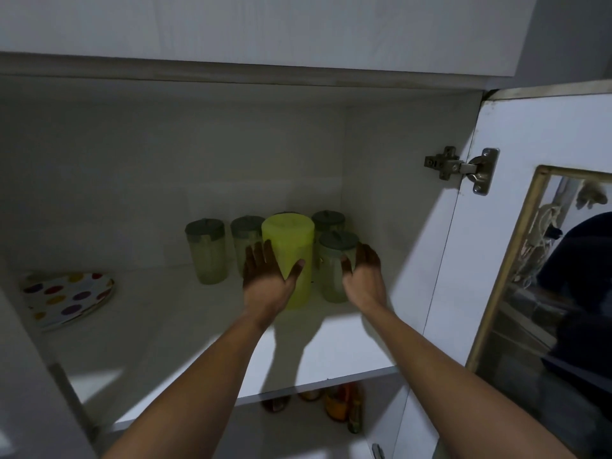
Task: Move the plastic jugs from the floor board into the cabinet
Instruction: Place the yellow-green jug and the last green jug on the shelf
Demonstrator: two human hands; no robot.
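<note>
- Inside the white cabinet [198, 326], a tall yellow-green plastic jug [291, 240] stands among clear grey-lidded jugs [207, 253].
- Left hand [270, 273] presses it, fingers straight.
- Right hand [362, 270] curls round the front clear jug [332, 276].
- A round spotted plate [66, 296] lies far left.

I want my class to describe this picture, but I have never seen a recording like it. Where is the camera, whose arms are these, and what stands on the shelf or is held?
There is no machine here. A person wears a wide-angle camera on the head, so you see their own two bare arms reaching into an open cabinet. On the shelf stand a yellow-green jug and four clear jugs with grey lids. A dotted plate lies to the left. The left hand lies with straight fingers against the yellow-green jug. The right hand touches the nearest clear jug, though whether it grips is unclear.
</note>
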